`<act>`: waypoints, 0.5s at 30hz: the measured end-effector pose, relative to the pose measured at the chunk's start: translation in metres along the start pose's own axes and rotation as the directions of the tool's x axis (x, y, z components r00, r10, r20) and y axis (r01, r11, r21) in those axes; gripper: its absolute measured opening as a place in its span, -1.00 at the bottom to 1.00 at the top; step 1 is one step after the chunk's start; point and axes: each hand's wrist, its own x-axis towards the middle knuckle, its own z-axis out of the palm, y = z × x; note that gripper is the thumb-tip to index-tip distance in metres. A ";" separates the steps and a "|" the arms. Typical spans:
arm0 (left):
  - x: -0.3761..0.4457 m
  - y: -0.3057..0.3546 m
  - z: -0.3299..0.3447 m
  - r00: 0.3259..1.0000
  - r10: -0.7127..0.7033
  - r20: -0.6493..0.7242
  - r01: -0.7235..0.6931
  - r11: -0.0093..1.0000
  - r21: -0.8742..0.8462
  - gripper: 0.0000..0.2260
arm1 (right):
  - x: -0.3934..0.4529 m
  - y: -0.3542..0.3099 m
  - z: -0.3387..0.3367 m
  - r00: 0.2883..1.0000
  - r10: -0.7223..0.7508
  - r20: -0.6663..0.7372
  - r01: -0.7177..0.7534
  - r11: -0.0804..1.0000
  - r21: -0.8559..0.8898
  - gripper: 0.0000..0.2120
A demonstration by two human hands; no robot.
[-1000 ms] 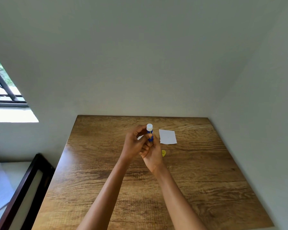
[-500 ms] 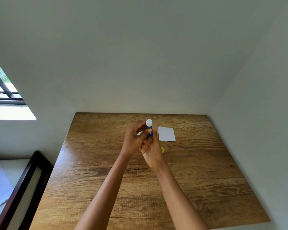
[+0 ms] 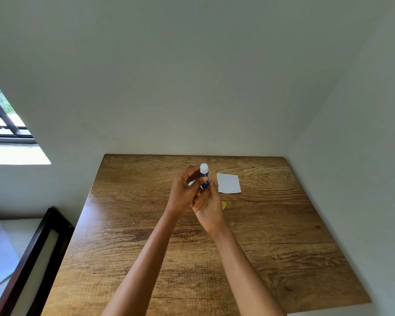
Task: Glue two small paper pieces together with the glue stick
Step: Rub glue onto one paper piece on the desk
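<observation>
A blue glue stick (image 3: 205, 177) with white glue showing at its top is held upright above the wooden table (image 3: 146, 224). My left hand (image 3: 184, 192) pinches its blue body with thumb and fingers. My right hand (image 3: 209, 207) grips it from below. One small white paper piece (image 3: 228, 183) lies flat on the table just right of the hands. A sliver of a second white paper piece (image 3: 192, 183) shows behind my left hand, mostly hidden. The yellow cap (image 3: 224, 205) lies on the table beside my right hand.
The table stands in a corner, with white walls behind it and to its right. A dark wooden frame (image 3: 35, 258) stands left of the table, and a window (image 3: 2, 119) is on the left wall.
Both hands stay together on the glue stick with only small finger shifts. The camera view has tilted slightly, nothing on the table has moved.
</observation>
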 end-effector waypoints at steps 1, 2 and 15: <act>-0.001 -0.001 0.000 1.000 0.002 0.000 -0.002 1.000 -0.007 -0.81 | -0.002 -0.001 0.000 1.000 0.001 0.007 -0.001 1.000 0.011 -0.56; -0.001 -0.001 0.000 1.000 0.003 0.000 -0.003 1.000 -0.014 -0.81 | -0.003 -0.001 0.000 1.000 0.004 0.010 -0.004 1.000 0.014 -0.56; 0.012 -0.040 0.000 0.996 -0.080 0.044 0.080 0.997 0.014 -0.60 | 0.011 -0.011 -0.015 0.994 -0.096 -0.052 0.106 0.960 0.259 -0.74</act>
